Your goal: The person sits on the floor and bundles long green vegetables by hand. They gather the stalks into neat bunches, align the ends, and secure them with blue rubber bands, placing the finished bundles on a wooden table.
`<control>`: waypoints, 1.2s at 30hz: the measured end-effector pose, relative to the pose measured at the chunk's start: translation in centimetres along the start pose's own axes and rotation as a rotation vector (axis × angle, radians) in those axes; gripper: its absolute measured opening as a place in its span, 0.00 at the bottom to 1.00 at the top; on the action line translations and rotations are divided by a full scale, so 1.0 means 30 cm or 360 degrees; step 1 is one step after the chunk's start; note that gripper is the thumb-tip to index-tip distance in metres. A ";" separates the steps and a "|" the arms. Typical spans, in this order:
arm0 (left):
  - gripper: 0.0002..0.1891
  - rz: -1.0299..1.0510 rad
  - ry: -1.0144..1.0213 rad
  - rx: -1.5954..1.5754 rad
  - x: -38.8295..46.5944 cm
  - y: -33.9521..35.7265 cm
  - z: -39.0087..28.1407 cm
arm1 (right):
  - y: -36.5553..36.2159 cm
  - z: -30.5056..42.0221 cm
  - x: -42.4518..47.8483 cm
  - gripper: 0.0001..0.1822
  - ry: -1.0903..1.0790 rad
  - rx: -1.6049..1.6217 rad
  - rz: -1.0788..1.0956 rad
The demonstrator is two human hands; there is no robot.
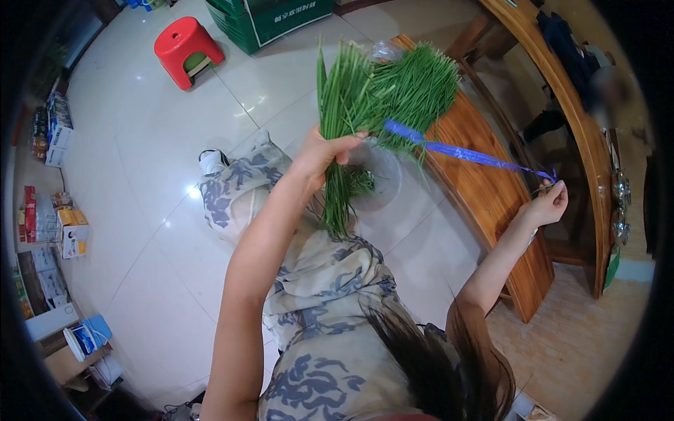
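Note:
My left hand (321,155) grips a bunch of long green chives (337,105) upright in front of me, thumb across the stalks. Out to the right, my right hand (547,202) pinches the end of a blue plastic strip (474,156) above the wooden bench. The strip runs taut-looking from near the larger pile of chives (421,87), which lies on the far end of the bench. Whether its other end is fixed to anything cannot be told. Below the held bunch, a clear plastic bin (392,184) on the floor contains loose green trimmings (360,181).
A wooden bench (474,137) curves along the right, beside a wooden table (590,142). Ahead stand a red plastic stool (181,44) and a green crate (253,26). Boxed goods (72,231) line shelves at the left. My long hair hangs near my right arm.

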State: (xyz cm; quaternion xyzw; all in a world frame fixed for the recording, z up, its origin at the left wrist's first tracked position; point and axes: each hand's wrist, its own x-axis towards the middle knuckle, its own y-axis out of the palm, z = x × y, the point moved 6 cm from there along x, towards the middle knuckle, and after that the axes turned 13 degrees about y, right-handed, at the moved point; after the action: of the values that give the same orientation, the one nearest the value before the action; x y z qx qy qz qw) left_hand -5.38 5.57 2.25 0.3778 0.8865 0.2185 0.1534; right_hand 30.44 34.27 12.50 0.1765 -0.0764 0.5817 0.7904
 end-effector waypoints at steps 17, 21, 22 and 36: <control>0.11 -0.0212 0.0118 -0.0112 0.038 -0.074 0.008 | 0.016 -0.016 -0.075 0.17 0.0848 0.0350 0.0364; 0.11 -0.0182 0.0125 -0.0111 0.044 -0.070 0.002 | 0.161 0.012 -0.260 0.16 0.1160 0.0454 0.0782; 0.12 -0.0207 0.0136 -0.0136 0.039 -0.062 -0.009 | 0.190 0.017 -0.271 0.15 0.1127 0.0521 0.0901; 0.12 -0.0194 0.0137 -0.0165 0.037 -0.063 -0.017 | 0.381 -0.109 -0.600 0.17 0.1499 0.0522 0.1106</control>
State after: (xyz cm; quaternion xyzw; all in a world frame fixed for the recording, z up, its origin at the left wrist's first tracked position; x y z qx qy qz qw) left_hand -7.47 5.07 1.62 0.3049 0.9012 0.2705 0.1475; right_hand 13.75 22.41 5.77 -0.0157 0.3191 0.8254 0.4654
